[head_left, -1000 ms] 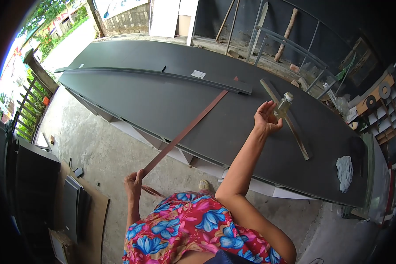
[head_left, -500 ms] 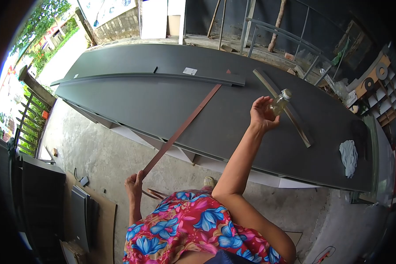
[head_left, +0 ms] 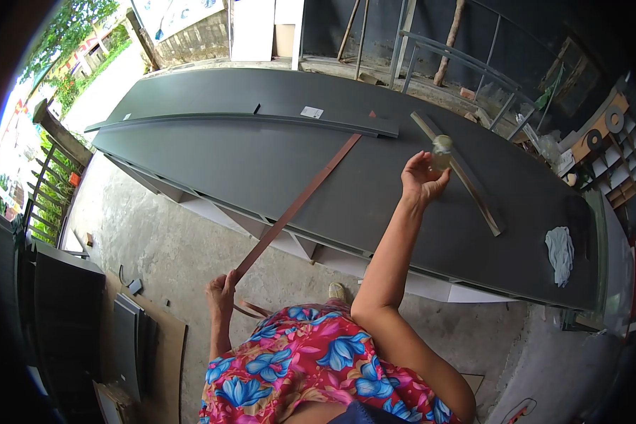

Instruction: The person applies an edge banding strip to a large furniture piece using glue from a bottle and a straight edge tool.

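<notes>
My left hand (head_left: 221,295) pinches the near end of a long, flat brown strip (head_left: 300,203), low in front of the big dark panel surface (head_left: 261,159). The strip runs up across that surface to a long narrow dark board (head_left: 212,119) lying on it. A loose tail of the strip hangs by my clothing. Above the surface, my right hand (head_left: 424,180) is closed around a small clear bottle (head_left: 441,153) with a pale cap and yellowish contents. Behind the bottle lies a metal bar (head_left: 470,187), set at a slant on the surface.
A light blue cloth (head_left: 560,256) lies at the right end of the surface. Rolls of tape (head_left: 614,119) and a compartment rack (head_left: 618,169) stand at far right. Dark panels (head_left: 128,339) lean at lower left. Metal railing (head_left: 466,60) runs behind.
The bottle in my right hand has swung from tilting right to pointing its cap more upward and away. My left hand, still on the strip, has shifted slightly right in view.
</notes>
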`<state>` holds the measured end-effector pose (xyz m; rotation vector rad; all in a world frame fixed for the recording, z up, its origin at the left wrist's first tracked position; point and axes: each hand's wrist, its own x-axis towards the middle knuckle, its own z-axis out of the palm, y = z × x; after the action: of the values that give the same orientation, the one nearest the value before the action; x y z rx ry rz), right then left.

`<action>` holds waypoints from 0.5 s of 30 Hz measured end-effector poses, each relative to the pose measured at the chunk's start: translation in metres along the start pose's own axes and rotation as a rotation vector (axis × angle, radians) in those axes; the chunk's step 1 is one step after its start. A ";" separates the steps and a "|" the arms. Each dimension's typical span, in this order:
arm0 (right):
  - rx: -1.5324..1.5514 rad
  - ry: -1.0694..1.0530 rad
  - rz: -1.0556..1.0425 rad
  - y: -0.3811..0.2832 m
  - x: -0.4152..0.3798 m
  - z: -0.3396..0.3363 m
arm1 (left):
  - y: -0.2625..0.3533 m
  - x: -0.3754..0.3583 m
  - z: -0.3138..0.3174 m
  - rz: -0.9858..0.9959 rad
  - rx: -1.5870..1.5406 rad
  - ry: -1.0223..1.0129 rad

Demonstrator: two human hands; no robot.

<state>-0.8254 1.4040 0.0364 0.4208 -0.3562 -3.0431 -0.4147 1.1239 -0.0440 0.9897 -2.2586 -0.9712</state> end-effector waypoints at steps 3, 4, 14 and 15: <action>-0.161 0.010 0.007 0.013 0.016 -0.014 | 0.049 -0.009 -0.018 -0.099 -0.068 -0.100; -0.220 0.014 0.001 0.018 0.022 -0.021 | 0.068 -0.011 -0.025 -0.151 -0.092 -0.156; -0.559 0.096 0.152 0.071 0.047 -0.039 | 0.094 -0.012 -0.035 -0.145 -0.213 -0.057; -0.590 0.104 0.168 0.071 0.051 -0.043 | 0.100 -0.012 -0.037 -0.146 -0.225 -0.057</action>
<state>-0.8612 1.3213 -0.0004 0.4690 0.4768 -2.7607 -0.4254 1.1665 0.0541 1.0487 -2.0874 -1.2996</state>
